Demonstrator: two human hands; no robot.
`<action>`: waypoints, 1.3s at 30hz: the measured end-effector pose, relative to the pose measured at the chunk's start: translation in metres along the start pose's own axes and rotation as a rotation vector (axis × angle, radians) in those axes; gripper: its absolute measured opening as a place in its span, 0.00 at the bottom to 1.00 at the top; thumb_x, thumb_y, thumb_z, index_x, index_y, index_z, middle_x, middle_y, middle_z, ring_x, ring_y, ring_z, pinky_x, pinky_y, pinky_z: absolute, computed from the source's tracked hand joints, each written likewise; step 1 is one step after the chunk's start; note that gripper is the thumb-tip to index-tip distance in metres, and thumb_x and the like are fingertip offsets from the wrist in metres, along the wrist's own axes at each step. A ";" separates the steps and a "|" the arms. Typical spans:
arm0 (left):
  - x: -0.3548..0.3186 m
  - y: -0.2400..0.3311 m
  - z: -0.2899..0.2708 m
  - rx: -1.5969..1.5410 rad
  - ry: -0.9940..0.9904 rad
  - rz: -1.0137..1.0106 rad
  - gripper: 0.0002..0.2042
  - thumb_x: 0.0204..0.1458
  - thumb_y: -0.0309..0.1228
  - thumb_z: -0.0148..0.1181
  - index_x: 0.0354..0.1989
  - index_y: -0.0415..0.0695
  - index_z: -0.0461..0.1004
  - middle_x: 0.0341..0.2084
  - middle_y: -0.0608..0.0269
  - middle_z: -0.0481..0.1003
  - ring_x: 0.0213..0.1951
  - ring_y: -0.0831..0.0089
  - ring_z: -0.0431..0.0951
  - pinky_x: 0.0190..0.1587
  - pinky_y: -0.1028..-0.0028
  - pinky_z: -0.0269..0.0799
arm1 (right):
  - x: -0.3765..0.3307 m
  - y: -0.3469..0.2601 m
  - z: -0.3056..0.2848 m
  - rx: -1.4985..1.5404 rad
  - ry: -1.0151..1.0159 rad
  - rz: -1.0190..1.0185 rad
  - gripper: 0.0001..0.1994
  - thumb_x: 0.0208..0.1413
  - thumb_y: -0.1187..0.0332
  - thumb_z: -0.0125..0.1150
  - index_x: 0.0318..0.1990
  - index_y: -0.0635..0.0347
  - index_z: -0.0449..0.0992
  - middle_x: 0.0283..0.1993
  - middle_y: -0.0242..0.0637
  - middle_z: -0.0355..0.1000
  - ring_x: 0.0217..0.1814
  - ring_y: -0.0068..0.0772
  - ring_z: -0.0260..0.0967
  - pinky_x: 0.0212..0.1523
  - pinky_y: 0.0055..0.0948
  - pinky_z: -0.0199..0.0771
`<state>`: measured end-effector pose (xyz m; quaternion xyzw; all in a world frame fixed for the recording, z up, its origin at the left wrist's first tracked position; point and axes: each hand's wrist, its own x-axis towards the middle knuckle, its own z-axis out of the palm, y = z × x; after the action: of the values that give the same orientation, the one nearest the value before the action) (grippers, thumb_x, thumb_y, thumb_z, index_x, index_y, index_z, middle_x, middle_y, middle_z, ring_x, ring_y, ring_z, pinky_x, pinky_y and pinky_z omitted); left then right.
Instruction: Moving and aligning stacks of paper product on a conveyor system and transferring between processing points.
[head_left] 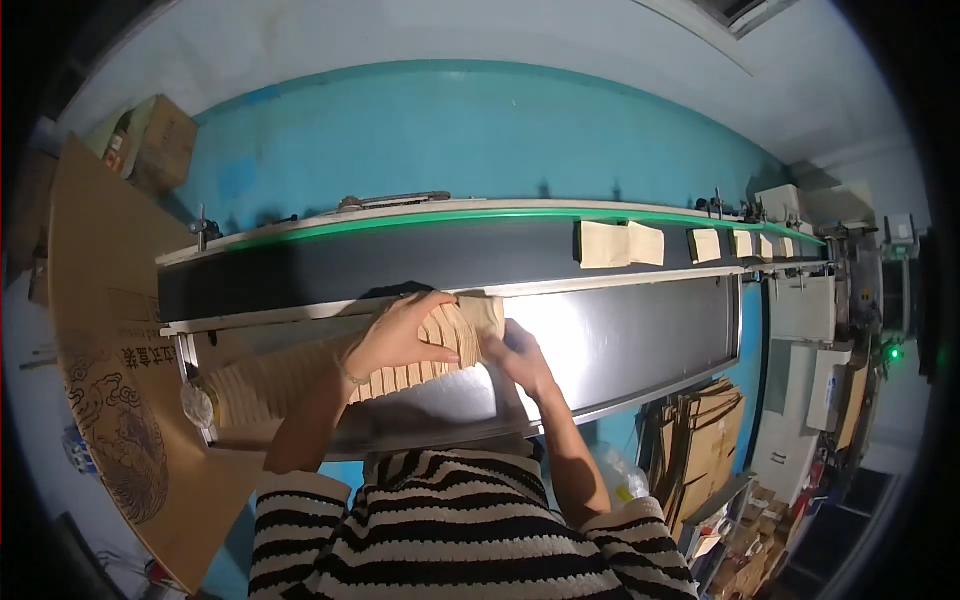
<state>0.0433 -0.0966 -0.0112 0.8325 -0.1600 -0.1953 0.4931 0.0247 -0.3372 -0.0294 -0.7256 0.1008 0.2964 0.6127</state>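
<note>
In the head view, a shiny silver metal tabletop with a raised rim (660,377) stretches in front of a person in a black-and-cream striped top (450,520). A long row of flat tan paper packets (285,385), standing on edge and pressed face to face, runs from near the tabletop's left edge to about its middle, where it lies close to the far edge.

The left hand (405,335) is spread over the row near its right end, fingers toward the far edge and thumb on the near side, holding a bunch of packets between them. The right hand (522,360) is at the row's right end, fingers bent in against the last packet; whether it grips that packet cannot be told.

A whitish roundish object (197,404) sits at the tabletop's left edge, by the row's end. Beyond that edge stands a large brown printed cardboard box (120,400).

Along the far edge runs a black conveyor belt (400,262) with a green guide rail (480,213); more flat tan packets (604,245) lie on its right half. Flattened brown cardboard sheets (705,440) stand below the near right corner.
</note>
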 end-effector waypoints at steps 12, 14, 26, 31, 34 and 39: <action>-0.021 -0.003 -0.023 0.002 0.005 0.128 0.42 0.35 0.41 0.79 0.61 0.43 0.65 0.54 0.48 0.71 0.56 0.52 0.72 0.58 0.63 0.67 | 0.002 -0.007 0.047 -0.126 0.100 -0.147 0.30 0.58 0.46 0.62 0.51 0.71 0.73 0.37 0.48 0.76 0.41 0.35 0.73 0.44 0.33 0.73; -0.032 -0.008 -0.024 -0.023 -0.039 0.049 0.41 0.35 0.41 0.79 0.60 0.44 0.66 0.53 0.50 0.72 0.55 0.53 0.72 0.58 0.63 0.67 | -0.002 0.003 0.041 -0.096 0.068 -0.096 0.25 0.60 0.52 0.61 0.50 0.69 0.73 0.35 0.44 0.76 0.37 0.32 0.73 0.40 0.31 0.73; -0.101 -0.036 -0.057 0.019 0.055 0.091 0.42 0.37 0.44 0.77 0.61 0.40 0.65 0.53 0.43 0.71 0.56 0.48 0.71 0.58 0.62 0.67 | -0.022 -0.016 0.138 -0.145 0.014 -0.082 0.26 0.60 0.52 0.63 0.51 0.69 0.72 0.38 0.39 0.74 0.40 0.27 0.71 0.41 0.27 0.72; -0.106 -0.047 -0.060 0.007 0.002 0.061 0.42 0.37 0.44 0.77 0.61 0.41 0.65 0.53 0.45 0.71 0.56 0.48 0.71 0.58 0.62 0.67 | -0.005 -0.004 0.110 -0.269 0.047 -0.066 0.18 0.64 0.60 0.56 0.49 0.71 0.73 0.38 0.39 0.75 0.37 0.23 0.70 0.40 0.25 0.72; -0.095 -0.040 -0.061 0.033 0.002 0.041 0.41 0.36 0.44 0.77 0.60 0.41 0.65 0.53 0.44 0.71 0.56 0.47 0.71 0.58 0.61 0.67 | 0.017 -0.029 0.112 0.257 0.197 -0.061 0.25 0.63 0.52 0.58 0.49 0.72 0.71 0.37 0.38 0.75 0.38 0.25 0.71 0.41 0.25 0.72; -0.099 -0.045 -0.054 0.028 0.103 0.146 0.39 0.37 0.44 0.77 0.58 0.41 0.66 0.52 0.44 0.72 0.55 0.47 0.72 0.56 0.60 0.68 | -0.020 -0.021 0.141 -0.252 -0.003 -0.158 0.27 0.60 0.50 0.63 0.51 0.69 0.72 0.40 0.41 0.75 0.42 0.27 0.71 0.45 0.27 0.71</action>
<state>-0.0137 0.0108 -0.0110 0.8344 -0.1974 -0.1133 0.5020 -0.0239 -0.2034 -0.0115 -0.8020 0.0046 0.2587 0.5384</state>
